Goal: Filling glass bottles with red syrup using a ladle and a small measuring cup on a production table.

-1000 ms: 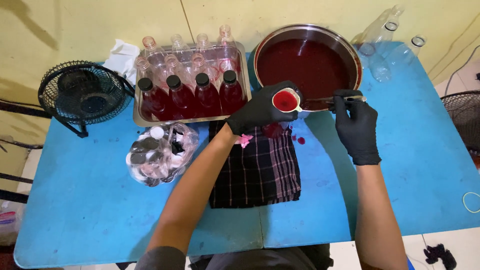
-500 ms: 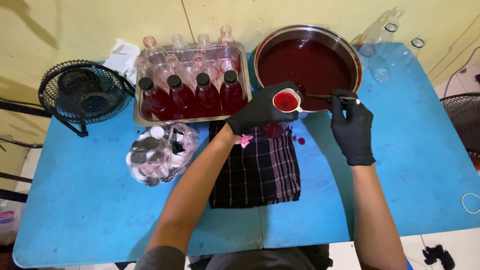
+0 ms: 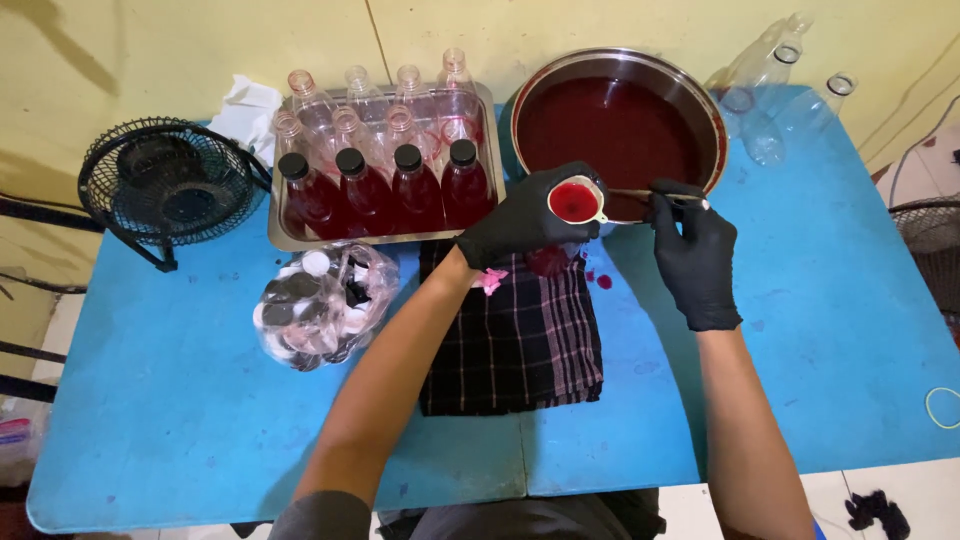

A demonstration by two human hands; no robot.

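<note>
My left hand (image 3: pixel 520 218), in a black glove, is wrapped around something under a small pale funnel (image 3: pixel 577 200) brimming with red liquid; what it grips is hidden by the fingers. My right hand (image 3: pixel 695 255), also gloved, pinches a thin metal handle (image 3: pixel 640 194) that runs level to the funnel's edge. Both hands hover at the near rim of a big steel pot (image 3: pixel 612 56) of dark red liquid. Below them lies a dark checked cloth (image 3: pixel 515 335) with red drips on it.
A metal tray (image 3: pixel 380 238) holds capped red bottles (image 3: pixel 408 190) in front and empty ones (image 3: pixel 400 100) behind. A bag of caps (image 3: pixel 320 305) and a small black fan (image 3: pixel 165 185) lie to the left. Empty bottles (image 3: pixel 770 90) are at the blue table's (image 3: pixel 150 420) far right.
My right hand has edged slightly left toward the funnel. My left hand and the funnel have stayed put.
</note>
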